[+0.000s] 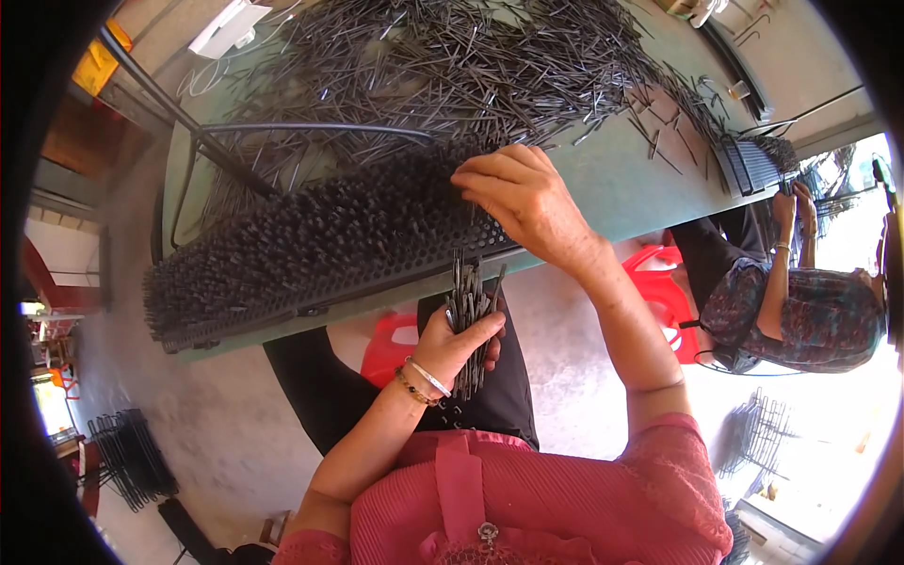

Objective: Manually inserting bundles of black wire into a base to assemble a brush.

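Note:
A bundle of short, thin dark rods (468, 297) stands roughly upright in my left hand (444, 345), which is closed round it in front of the table edge. My right hand (532, 202) is over the right part of a long black rack (478, 237) with rows of round holes. Its fingers are pinched together at the rods there; whatever they hold is too small or hidden to make out. Densely packed dark rods (301, 226) stand in the rack's holes across its left and middle, while bare holes show near my right hand.
Loose rods (471, 66) lie heaped across the green table (612, 179). A bent black tube (311, 126) crosses above the rack. At the right, another person (800, 315) handles a similar rack (746, 168). Red stools (659, 292) stand under the table.

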A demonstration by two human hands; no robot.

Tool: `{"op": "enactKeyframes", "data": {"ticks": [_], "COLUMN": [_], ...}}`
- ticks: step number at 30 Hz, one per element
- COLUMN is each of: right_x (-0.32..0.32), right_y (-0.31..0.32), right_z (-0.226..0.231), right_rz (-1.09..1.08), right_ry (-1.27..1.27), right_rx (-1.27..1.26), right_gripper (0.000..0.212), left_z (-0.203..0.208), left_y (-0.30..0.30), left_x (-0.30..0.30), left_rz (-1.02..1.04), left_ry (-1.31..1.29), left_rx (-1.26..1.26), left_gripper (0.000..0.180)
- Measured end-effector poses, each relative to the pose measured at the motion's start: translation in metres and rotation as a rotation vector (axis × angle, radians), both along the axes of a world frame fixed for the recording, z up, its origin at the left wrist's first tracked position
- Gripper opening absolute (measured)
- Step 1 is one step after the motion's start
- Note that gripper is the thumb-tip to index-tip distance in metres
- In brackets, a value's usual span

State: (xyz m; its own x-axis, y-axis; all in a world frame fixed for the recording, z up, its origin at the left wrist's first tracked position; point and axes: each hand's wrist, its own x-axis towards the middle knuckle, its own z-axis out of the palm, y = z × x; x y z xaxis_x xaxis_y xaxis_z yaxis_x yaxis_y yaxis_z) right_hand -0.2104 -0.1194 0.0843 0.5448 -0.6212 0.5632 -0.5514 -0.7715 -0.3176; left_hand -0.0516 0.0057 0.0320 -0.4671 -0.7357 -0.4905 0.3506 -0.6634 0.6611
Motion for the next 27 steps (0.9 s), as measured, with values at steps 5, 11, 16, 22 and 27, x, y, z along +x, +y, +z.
{"op": "enactKeyframes", "data": {"ticks": [5,11,16,22,27], "right_x": [0.000,-0.011,-0.020,-0.027,-0.030], "right_y": [0.000,0.036,0.059,0.059,0.043], "right_z": [-0.005,0.012,-0.004,-0.002,0.018], "right_rz": [-0.031,-0.205,-0.125,-0.157,-0.367], "right_ry": [0.047,-0.339,-0.345,-0.575,-0.668], "right_rx": [-0.013,0.463,1.144,1.171,0.655], "right_gripper": [0.021,0.018,0.024,0.019,0.019], "left_z": [-0.005,0.004,0.007,0.012,-0.001], "left_y": [0.000,-0.004,-0.008,-0.008,-0.010], "left_x": [0.000,0.003,-0.001,-0.005,-0.007], "left_rz": [0.007,0.054,0.068,0.069,0.016], "left_ry": [0.000,0.044,0.034,0.038,0.069], "left_rx": [0.008,-0.053,-0.149,-0.082,-0.070], "left_gripper": [0.027,0.028,0.028,0.023,0.027]}}
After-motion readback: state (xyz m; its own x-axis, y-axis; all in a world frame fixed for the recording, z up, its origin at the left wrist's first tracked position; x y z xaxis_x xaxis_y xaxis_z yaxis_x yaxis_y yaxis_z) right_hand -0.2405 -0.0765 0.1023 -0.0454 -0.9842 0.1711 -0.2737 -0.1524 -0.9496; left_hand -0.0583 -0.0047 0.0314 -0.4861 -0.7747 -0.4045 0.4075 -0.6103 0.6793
